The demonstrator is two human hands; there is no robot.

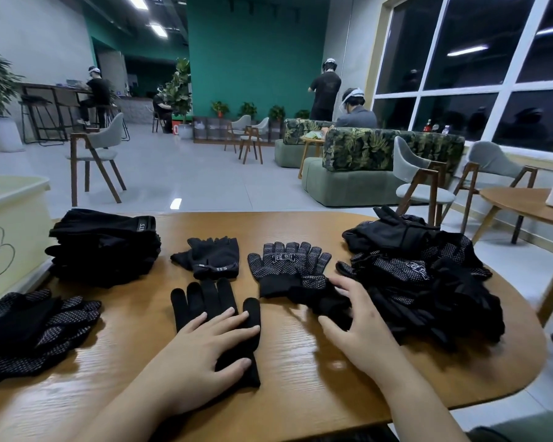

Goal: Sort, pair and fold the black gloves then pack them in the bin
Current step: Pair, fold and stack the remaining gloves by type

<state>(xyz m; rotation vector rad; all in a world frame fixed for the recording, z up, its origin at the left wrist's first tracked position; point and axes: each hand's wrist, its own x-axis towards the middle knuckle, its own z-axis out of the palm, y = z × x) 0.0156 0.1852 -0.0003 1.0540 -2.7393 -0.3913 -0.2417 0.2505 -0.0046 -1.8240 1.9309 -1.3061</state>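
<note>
Flat and spread, my left hand (205, 342) presses the plain black glove (216, 311) onto the surface (300, 371) near its front edge, probably to keep it smooth while a partner is found. My right hand (355, 323), fingers curled, has hold of a dark glove (326, 301) at the near side of the unsorted heap (428, 282) by the right edge; I judge it is drawing out a match. Toward the middle lie a dotted glove (284, 263) and a fingerless glove (211, 258), laid out singly, apparently as type markers. Along the left edge sit a dotted pile (35, 330) and, farther back, a folded stack (106, 247) just beside the bin (10, 218) marked B, seemingly ready for packing.
</note>
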